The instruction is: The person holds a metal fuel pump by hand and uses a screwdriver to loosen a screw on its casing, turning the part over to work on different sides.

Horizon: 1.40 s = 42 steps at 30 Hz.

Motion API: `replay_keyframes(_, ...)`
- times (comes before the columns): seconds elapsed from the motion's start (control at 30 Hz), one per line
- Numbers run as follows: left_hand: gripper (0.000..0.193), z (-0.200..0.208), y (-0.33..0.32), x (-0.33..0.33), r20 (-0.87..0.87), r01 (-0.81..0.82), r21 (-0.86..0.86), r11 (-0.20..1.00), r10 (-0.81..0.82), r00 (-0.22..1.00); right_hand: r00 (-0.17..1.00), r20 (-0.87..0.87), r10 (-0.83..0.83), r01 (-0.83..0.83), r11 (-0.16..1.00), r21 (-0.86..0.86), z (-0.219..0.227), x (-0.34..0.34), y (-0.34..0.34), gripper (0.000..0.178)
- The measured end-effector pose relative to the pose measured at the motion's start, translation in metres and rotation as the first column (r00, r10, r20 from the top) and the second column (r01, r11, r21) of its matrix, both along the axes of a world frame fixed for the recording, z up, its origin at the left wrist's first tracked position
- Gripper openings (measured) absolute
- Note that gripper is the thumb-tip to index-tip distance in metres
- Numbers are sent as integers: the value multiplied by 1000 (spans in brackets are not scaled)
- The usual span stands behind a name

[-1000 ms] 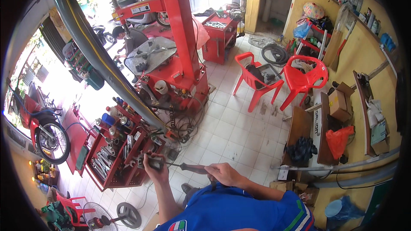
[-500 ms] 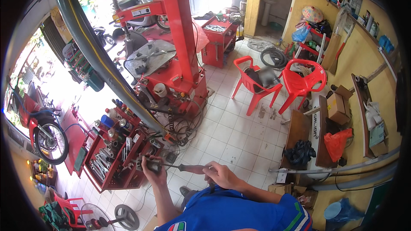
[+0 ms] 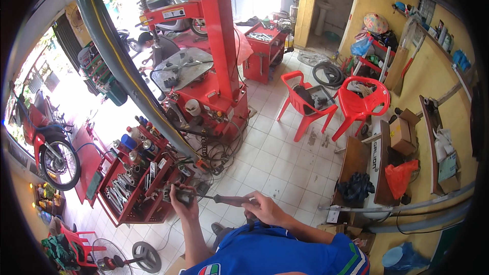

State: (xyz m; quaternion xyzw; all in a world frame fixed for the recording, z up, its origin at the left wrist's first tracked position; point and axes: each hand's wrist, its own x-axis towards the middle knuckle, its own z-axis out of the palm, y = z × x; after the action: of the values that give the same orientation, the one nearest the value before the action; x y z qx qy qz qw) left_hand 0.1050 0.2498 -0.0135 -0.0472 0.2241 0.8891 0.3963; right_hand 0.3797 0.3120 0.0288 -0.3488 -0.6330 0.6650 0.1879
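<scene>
Clearly, the left hand [image 3: 183, 208] grips a dark part [image 3: 186, 196] and the right hand [image 3: 266, 209] a screwdriver [image 3: 229, 200].

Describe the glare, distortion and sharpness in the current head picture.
Head view: daylight washes out the floor at left; head view: the grey post bows, with black corners around; head view: the dark part in the left hand shows little fine detail.

Dark blocky metal part [image 3: 185, 195]; brownish-handled screwdriver [image 3: 230, 200] roughly level, pointing left toward part.
</scene>
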Motion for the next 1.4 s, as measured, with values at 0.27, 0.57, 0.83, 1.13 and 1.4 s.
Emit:
replay_keyframes(0.27,20,6,2,3,-58,12,-17,1000,-13,998,996,71,-55,52,998,37,2,-8,-9,44)
replay_keyframes(0.57,20,2,2,-1,4,12,-22,1000,-12,1000,987,148,60,-43,992,-120,8,-2,1,39)
replay_keyframes(0.83,20,10,3,5,-30,34,-56,998,-36,999,998,11,-60,57,981,183,5,-2,-4,45)
replay_keyframes(1.13,22,11,5,6,-18,14,-21,1000,-14,1000,987,136,88,-60,979,-195,-22,-4,0,48)
replay_keyframes(1.4,24,4,2,3,-25,-15,-45,999,14,1000,991,-123,-49,65,990,128,-9,-3,-6,44)
